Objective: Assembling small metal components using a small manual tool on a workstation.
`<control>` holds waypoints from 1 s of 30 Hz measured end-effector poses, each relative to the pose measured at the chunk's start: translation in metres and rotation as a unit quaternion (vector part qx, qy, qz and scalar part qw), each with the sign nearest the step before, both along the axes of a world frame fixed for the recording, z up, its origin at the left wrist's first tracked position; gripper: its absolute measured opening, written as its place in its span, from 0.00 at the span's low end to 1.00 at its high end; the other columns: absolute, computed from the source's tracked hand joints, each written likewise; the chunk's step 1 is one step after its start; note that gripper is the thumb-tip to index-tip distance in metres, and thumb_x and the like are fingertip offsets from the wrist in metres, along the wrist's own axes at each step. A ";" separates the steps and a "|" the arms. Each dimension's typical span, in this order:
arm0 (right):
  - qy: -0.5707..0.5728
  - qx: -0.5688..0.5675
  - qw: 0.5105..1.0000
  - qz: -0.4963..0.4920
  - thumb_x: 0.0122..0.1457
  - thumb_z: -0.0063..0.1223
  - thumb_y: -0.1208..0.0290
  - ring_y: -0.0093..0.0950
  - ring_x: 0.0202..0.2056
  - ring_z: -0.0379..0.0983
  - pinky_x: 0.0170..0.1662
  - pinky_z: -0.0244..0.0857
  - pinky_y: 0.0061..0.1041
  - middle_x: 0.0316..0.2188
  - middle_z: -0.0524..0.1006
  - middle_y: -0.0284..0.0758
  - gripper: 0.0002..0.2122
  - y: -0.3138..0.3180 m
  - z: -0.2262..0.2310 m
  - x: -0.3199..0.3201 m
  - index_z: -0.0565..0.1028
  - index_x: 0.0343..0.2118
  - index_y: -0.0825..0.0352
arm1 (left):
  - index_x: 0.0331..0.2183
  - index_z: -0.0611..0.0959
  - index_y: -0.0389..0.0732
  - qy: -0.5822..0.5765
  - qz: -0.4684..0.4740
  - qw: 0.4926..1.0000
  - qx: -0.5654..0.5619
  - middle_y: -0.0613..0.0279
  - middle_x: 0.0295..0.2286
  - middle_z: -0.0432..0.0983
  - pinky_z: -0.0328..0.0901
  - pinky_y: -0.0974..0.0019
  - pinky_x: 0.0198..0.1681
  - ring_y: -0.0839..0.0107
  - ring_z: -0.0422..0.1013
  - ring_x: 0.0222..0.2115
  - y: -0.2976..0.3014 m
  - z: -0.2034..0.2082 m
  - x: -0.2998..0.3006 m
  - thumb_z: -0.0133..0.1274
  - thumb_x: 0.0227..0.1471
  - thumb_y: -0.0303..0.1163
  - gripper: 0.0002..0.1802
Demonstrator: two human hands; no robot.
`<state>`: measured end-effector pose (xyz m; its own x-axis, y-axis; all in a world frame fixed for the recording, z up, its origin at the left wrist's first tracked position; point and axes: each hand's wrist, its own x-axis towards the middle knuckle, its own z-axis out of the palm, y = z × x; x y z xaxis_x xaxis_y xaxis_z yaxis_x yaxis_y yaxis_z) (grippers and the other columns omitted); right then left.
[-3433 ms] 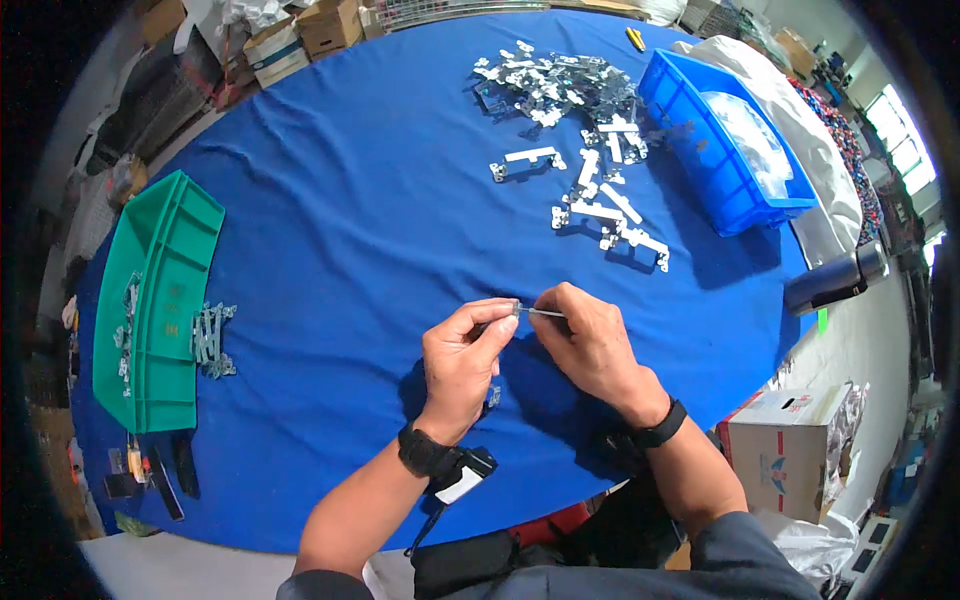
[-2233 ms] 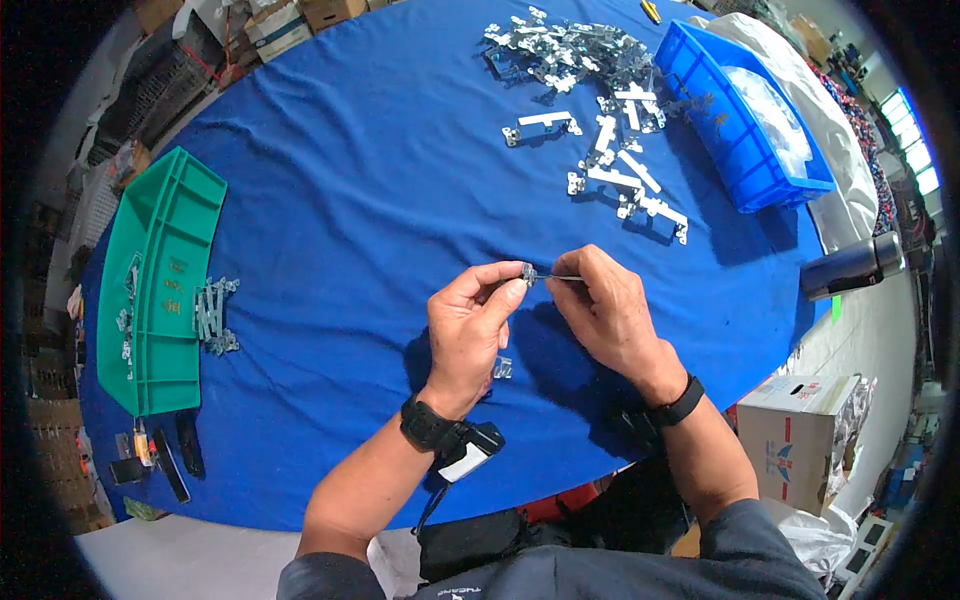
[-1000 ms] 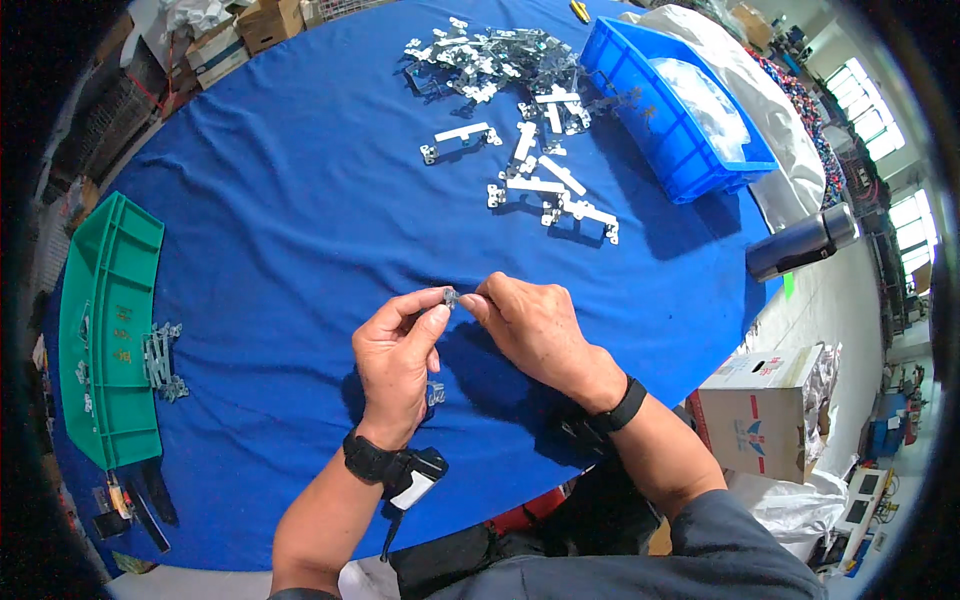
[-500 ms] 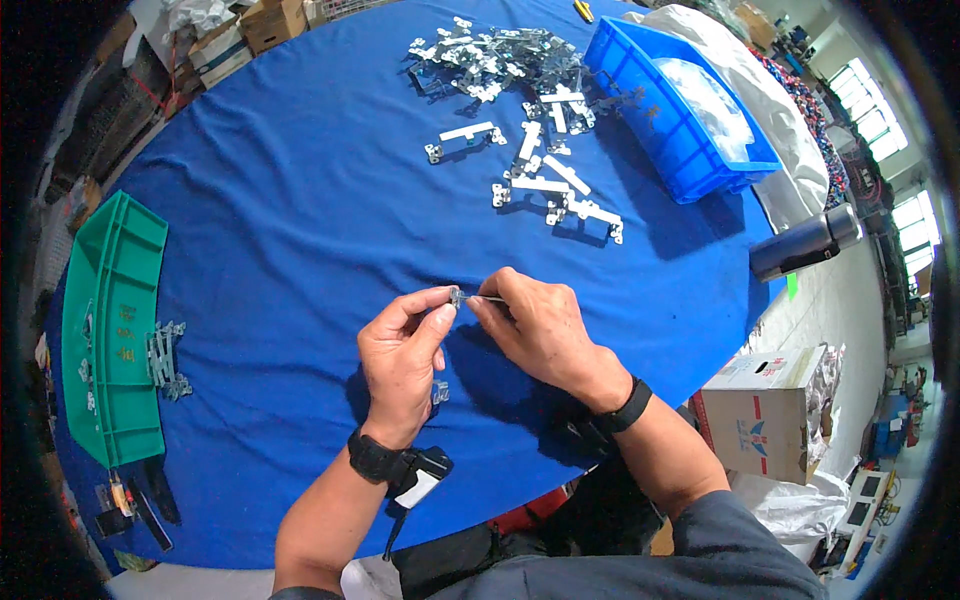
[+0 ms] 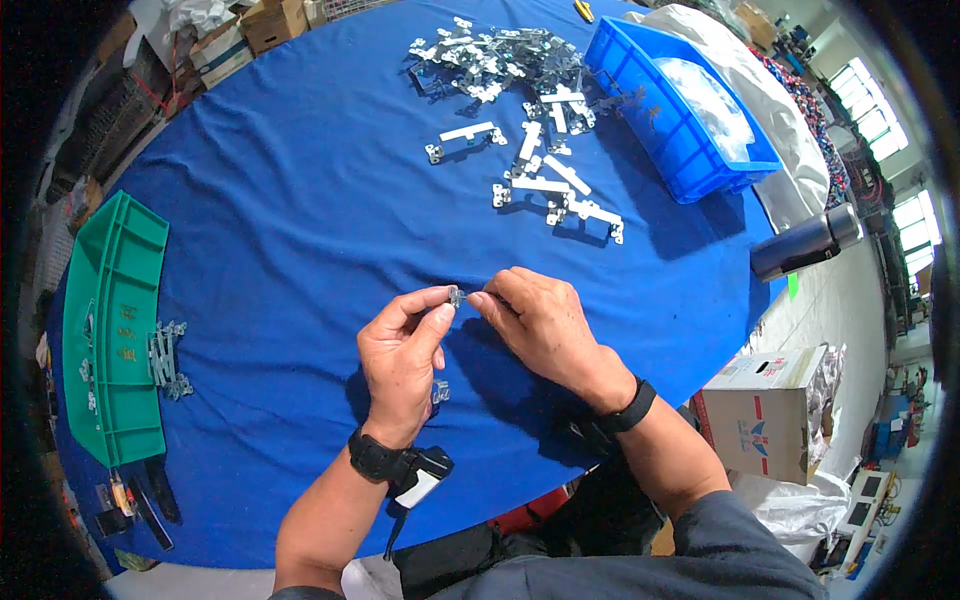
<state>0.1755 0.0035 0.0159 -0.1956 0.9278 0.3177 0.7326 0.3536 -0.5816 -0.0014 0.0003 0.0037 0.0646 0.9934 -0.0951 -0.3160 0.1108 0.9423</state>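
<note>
My left hand (image 5: 397, 355) pinches a small shiny metal fitting (image 5: 456, 298) between thumb and forefinger, held over the blue cloth. On its right side, my right hand (image 5: 540, 325) has its fingertips closed at the fitting, around a thin metal rod that they almost wholly cover. Another small shiny piece (image 5: 440, 392) shows beside the lower fingers of my left hand; whether it lies on the cloth or touches the hand I cannot tell. Farther away lie loose white-and-silver metal brackets (image 5: 541, 184), in front of a heaped pile of similar parts (image 5: 490, 62).
A green tray (image 5: 140, 405) stands at the left, with several metal parts (image 5: 166, 360) against its side. At the far right is a blue bin (image 5: 672, 150) holding a clear plastic bag (image 5: 705, 105). A dark bottle (image 5: 806, 243) and a cardboard box (image 5: 755, 415) are to the right.
My right hand has turned slightly, and its fingers now cover the thin rod that showed between them before. My left hand stays in place with the fitting.
</note>
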 end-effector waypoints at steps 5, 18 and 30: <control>0.046 0.005 0.999 0.006 0.58 0.59 0.67 0.42 0.26 0.74 0.26 0.66 0.39 0.24 0.73 0.40 0.09 -0.002 0.006 -0.002 0.72 0.28 0.65 | 0.40 0.85 0.35 0.004 0.001 1.000 -0.001 0.65 0.28 0.80 0.59 0.81 0.18 0.88 0.65 0.18 0.000 -0.001 0.000 0.58 0.54 0.21 0.09; 0.080 0.047 0.996 0.016 0.55 0.59 0.75 0.41 0.27 0.73 0.28 0.66 0.37 0.25 0.72 0.39 0.06 -0.002 0.008 -0.003 0.72 0.31 0.66 | 0.40 0.83 0.34 -0.013 0.000 1.000 0.003 0.64 0.28 0.79 0.59 0.80 0.17 0.85 0.65 0.16 0.002 -0.001 0.001 0.58 0.55 0.22 0.09; 0.042 0.057 0.997 0.006 0.58 0.59 0.69 0.42 0.25 0.74 0.26 0.65 0.39 0.23 0.73 0.41 0.08 -0.001 0.001 -0.005 0.71 0.31 0.66 | 0.41 0.83 0.33 -0.017 -0.009 1.000 0.000 0.63 0.31 0.80 0.60 0.80 0.17 0.86 0.65 0.17 0.003 0.000 0.000 0.57 0.56 0.23 0.09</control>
